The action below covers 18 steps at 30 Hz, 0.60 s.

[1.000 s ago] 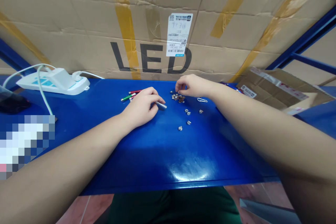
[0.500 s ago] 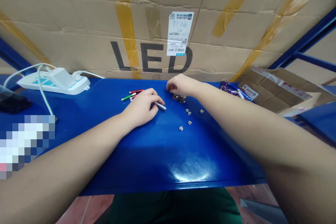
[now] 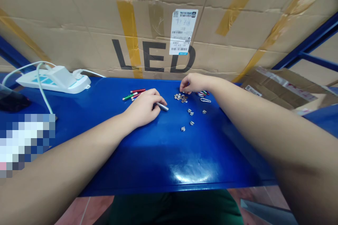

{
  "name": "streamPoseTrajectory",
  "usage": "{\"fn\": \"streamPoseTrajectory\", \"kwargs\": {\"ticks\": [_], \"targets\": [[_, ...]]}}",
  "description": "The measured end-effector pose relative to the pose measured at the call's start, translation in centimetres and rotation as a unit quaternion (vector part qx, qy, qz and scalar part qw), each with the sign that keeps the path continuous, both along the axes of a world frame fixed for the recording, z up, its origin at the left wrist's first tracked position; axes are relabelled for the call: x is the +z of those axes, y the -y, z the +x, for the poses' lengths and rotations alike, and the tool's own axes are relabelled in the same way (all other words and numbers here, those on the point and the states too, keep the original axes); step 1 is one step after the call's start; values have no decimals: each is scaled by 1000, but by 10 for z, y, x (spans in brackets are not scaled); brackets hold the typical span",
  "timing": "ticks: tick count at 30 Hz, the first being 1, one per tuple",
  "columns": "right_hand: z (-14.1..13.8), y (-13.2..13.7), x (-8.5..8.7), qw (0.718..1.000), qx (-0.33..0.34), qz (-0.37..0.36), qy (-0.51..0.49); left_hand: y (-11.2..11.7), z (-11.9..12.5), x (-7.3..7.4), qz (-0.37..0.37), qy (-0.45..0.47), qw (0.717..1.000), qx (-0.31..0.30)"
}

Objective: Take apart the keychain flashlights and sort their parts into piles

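Note:
My left hand (image 3: 146, 107) rests on the blue tabletop, its fingers closed around a slim silver metal tube (image 3: 162, 107) that pokes out to the right. Red and green metal tubes (image 3: 129, 96) lie just beyond this hand, partly covered by it. My right hand (image 3: 190, 83) is at the far side of a pile of small round button cells (image 3: 181, 97). Its fingertips are pinched, with a button cell (image 3: 183, 92) showing at them. Several small silver metal pieces (image 3: 191, 123) lie scattered nearer to me. A silver carabiner clip (image 3: 205, 100) sits under my right wrist.
A large cardboard box (image 3: 92, 24) stands along the table's back edge. At the left are a white power strip (image 3: 55, 80) with cables and a dark object (image 3: 13, 100). An open cardboard carton (image 3: 280, 86) stands at the right beside a blue metal frame (image 3: 311, 47).
My right hand has moved right, from the left edge of the button cell pile to behind it, uncovering the pile and the carabiner clip. My left hand stays on the silver tube.

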State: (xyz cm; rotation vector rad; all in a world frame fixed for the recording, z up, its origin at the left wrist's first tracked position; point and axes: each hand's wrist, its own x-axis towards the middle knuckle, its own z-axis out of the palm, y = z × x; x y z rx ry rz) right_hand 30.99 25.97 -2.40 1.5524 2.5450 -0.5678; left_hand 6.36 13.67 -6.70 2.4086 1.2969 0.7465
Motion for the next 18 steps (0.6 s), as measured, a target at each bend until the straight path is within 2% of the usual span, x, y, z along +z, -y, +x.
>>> {"fn": "streamPoseTrajectory", "kwargs": {"ticks": [3,5,9,13,18], "targets": [[3,4,2,1000,-3,-19,3,0,1,1,-5,0,1000,-2],[4,6,2,1000,3,-4,-3,0,1,1,-6,-1,1000,-2],[4,11,4,997,43,58,-31,0,1,2,-9,-5,1000,0],[1,19,6,995,92,25,-33,0,1,1,-7,-9,1000,-2],[-6,25,4,991,127,48,-18,-1,1,1,-6,-9,1000,-4]]}}
